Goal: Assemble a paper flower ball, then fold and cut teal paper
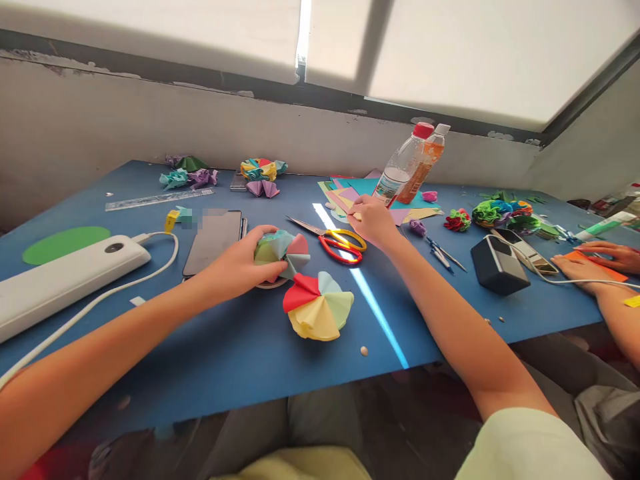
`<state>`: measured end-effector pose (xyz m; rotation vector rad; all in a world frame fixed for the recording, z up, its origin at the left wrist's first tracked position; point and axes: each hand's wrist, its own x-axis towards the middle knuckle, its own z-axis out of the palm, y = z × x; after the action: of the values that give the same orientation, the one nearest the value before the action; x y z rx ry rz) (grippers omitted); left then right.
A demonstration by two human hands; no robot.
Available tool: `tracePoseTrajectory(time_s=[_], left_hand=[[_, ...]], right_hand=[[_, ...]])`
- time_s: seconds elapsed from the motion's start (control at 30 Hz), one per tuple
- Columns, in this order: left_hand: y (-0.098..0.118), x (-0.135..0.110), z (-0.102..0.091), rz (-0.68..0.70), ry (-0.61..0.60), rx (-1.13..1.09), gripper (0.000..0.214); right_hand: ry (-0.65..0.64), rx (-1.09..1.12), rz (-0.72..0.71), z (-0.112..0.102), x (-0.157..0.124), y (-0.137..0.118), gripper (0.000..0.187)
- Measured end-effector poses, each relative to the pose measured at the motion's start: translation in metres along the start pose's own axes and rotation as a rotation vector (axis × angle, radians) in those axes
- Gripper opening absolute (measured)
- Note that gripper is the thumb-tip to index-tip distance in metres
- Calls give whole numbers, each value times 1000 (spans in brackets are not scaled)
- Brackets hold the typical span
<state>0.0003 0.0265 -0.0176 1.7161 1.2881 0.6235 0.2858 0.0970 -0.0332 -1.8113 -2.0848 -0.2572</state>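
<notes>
My left hand [250,257] is closed round the side of a folded paper flower [274,257] in teal, green and pink. A pale round rim shows beneath that flower. Just in front lies a second paper flower [320,310] of red, yellow and pale green folds. Farther off, my right hand [373,219] is closed at the near edge of a pile of coloured paper sheets [345,197]. A small pale bit shows at its fingertips, too small to name. Between the hands lie scissors [343,245] with red and yellow handles, blades apart.
Two bottles [400,173] stand beyond my right hand. A phone [215,241] and a white power bank [75,280] with its cable are at left. Rightward are a compass [440,253], a dark box [500,263], and a co-worker's hands [583,270] on orange paper.
</notes>
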Motion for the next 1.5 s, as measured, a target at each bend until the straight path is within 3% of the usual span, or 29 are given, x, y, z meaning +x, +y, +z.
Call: tracePoseTrajectory(time_s=[0.1,0.17,0.47,0.63,0.93,1.5], left_hand=[[-7,3,3,1,-67,-89,72],[-8,4,3,15,-50,-69,68],[5,-3,-3,154,92,375,53],[0,2,-5,139,214,531,62],[0,3,-3,83,253,535,71],[-3,1,-5,270,304,559,66]], right_hand=[[-85,-24,54,7,1,6,30],[-120,-35,66,11,2,10,30],[-269,-54,41,9,3,14,27],[-299,-65,43,6,2,11,27],[-323,-91,22,4,1,9,29],[-310,-121,5,12,3,13,29]])
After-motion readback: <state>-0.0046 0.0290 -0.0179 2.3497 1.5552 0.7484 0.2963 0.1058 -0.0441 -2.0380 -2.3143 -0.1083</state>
